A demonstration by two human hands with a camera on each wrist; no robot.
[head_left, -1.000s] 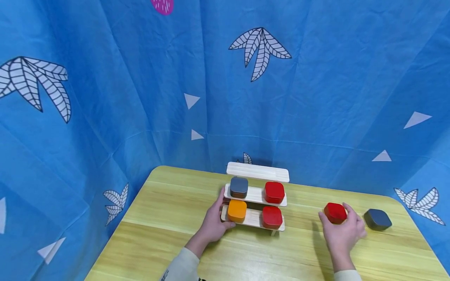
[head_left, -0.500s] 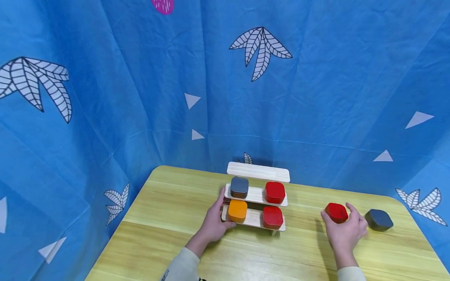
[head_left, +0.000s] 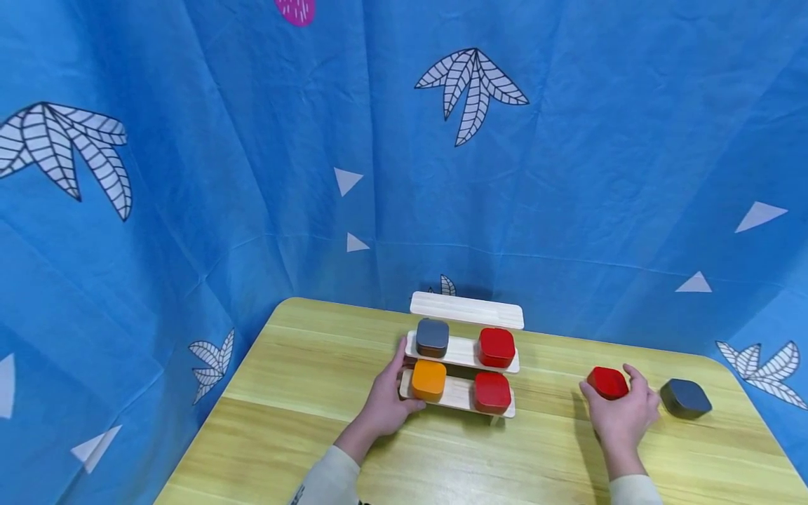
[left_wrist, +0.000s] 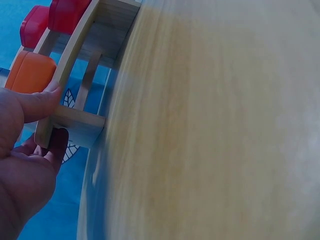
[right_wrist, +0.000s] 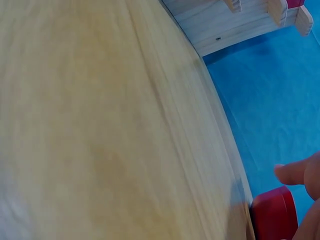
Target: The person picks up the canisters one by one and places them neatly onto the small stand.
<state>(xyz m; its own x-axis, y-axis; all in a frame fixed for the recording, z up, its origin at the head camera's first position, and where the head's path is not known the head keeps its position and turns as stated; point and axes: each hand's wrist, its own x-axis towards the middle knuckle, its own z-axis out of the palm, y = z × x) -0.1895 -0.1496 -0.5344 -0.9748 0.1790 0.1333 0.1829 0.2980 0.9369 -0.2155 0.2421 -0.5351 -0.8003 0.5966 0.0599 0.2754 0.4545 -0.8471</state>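
"Starting at the left?"
"Gripping the end of the wooden rack (head_left: 467, 310) with the left hand (head_left: 386, 403), thumb on top, fingers curled underneath. Same grip as a second ago."
"And along the rack?"
"On the front board (head_left: 457, 393), an orange block (head_left: 428, 381), then a red block (head_left: 492, 393); on the middle board (head_left: 463, 351), a dark grey block (head_left: 432, 338), then a second red block (head_left: 496, 347). No shift there."
"Farther right?"
"Reaching round a loose red block (head_left: 608, 383) at the right of the table (head_left: 549, 456) with the right hand (head_left: 625, 415), thumb and fingers spread to either side. In the right wrist view, a gap between thumb and block; impossible to tell about contact by the other fingers."
"Any difference?"
"Hardly any in hand or block. Just beyond, a loose dark block (head_left: 686, 399), unmoved. Only a slight rightward slide of everything in the head view."
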